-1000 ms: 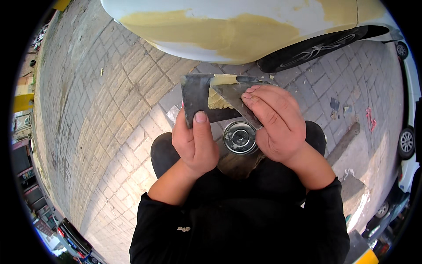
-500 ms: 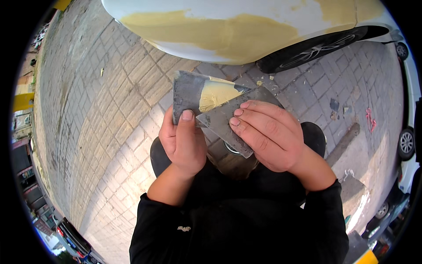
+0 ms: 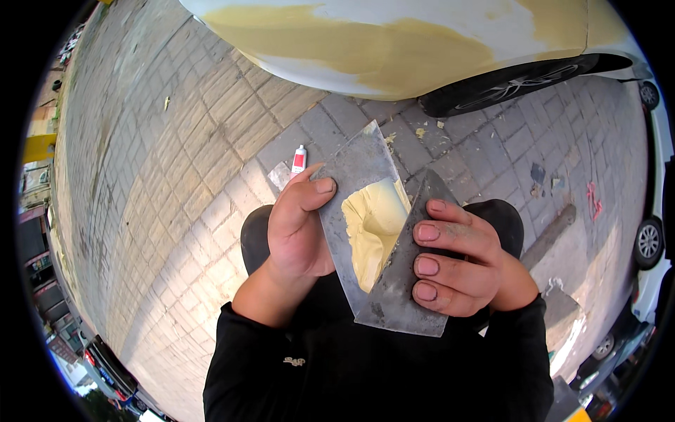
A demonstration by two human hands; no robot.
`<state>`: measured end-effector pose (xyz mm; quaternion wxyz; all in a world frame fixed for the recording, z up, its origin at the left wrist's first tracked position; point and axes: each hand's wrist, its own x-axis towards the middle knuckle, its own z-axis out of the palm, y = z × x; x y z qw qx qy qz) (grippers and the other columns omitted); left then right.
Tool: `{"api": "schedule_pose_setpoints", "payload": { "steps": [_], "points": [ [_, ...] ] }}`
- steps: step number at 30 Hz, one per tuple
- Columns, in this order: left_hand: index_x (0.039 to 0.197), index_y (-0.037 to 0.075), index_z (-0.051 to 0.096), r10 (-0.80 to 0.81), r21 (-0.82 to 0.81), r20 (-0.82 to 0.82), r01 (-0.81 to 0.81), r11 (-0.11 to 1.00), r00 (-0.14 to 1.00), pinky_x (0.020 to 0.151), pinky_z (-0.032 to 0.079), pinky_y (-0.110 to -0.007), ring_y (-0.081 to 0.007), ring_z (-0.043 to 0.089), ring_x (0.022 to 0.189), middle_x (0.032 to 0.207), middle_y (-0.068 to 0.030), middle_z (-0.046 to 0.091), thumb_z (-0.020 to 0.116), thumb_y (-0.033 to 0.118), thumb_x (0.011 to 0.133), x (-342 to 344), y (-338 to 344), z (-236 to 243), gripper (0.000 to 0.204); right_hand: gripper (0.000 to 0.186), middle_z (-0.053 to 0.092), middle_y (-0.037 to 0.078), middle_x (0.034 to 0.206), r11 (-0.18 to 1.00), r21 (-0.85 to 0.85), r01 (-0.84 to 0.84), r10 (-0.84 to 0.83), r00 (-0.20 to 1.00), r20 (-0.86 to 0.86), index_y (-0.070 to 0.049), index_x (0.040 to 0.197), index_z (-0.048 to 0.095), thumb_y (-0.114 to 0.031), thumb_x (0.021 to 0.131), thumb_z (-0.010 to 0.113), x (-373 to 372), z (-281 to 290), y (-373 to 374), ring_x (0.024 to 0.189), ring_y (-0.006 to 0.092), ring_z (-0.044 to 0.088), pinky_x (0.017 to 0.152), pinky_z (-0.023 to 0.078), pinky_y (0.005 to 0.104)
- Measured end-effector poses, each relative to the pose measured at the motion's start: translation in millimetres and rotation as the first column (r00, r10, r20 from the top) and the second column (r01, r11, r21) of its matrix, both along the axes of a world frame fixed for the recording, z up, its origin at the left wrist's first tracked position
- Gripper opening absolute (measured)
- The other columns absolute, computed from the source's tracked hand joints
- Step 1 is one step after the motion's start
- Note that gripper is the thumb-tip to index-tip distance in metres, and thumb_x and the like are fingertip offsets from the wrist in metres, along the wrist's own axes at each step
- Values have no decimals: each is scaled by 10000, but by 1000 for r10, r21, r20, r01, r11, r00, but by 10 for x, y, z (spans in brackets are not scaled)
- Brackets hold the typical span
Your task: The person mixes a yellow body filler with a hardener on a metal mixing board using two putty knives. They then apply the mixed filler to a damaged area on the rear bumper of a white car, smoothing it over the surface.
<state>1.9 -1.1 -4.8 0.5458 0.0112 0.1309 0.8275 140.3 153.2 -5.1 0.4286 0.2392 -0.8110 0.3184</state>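
My left hand (image 3: pixel 299 225) grips a flat grey putty spreader (image 3: pixel 355 165), thumb on top. A thick, creased mass of pale yellow putty (image 3: pixel 373 218) lies on this spreader. Four-fingered from above, my right hand (image 3: pixel 460 260) is closed on a second grey spreader (image 3: pixel 404 301); its thumb is hidden. The second blade is tilted, its edge against the putty and the lower part of the first blade. Just beyond my left hand, a small white and red tube (image 3: pixel 299 160) sits on the paving.
A white car body (image 3: pixel 337 77) with yellow filler patches stands ahead, its dark wheel (image 3: pixel 513 88) at right. Yellow crumbs (image 3: pixel 420 132) and a pink strip (image 3: pixel 594 200) lie on the paving (image 3: pixel 176 169). More cars (image 3: pixel 648 235) stand far right.
Both spreaders have turned and come closer to me. The right blade has swung down along the putty, which now shows as a larger, folded mass. The tube has come into sight.
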Motion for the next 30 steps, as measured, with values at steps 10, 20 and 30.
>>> {"api": "schedule_pose_setpoints", "payload": {
  "steps": [10, 20, 30],
  "points": [
    [1281, -82, 410, 192, 114, -112, -179, 977, 975, 927, 496, -429, -324, 605, 1076, 1202, -225, 576, 422, 190, 933, -86, -17, 26, 442, 233, 591, 196, 1092, 944, -280, 173, -124, 975, 185, 62, 1052, 595, 66, 824, 641, -117, -329, 157, 1011, 357, 629, 859, 547, 449],
    [1249, -60, 439, 528, 80, -624, -625, 776, 576, 1033, 390, -408, -272, 532, 1186, 1257, -179, 553, 394, 147, 962, -24, -35, -205, 357, 258, 594, 98, 1230, 55, -980, 190, 393, 898, 196, 13, 1223, 529, -31, 976, 468, -122, 8, 95, 1147, 181, 544, 1027, 381, 319],
    [1257, -135, 426, 407, 187, -878, -602, 776, 252, 1022, 382, -371, -259, 529, 1159, 1248, -217, 543, 387, 84, 955, 127, -32, -259, 375, 219, 640, 78, 1121, 62, -908, 415, 290, 863, 414, 25, 1177, 558, -47, 978, 500, -200, -176, -4, 1023, 120, 584, 920, 447, 270]
  ]
}}
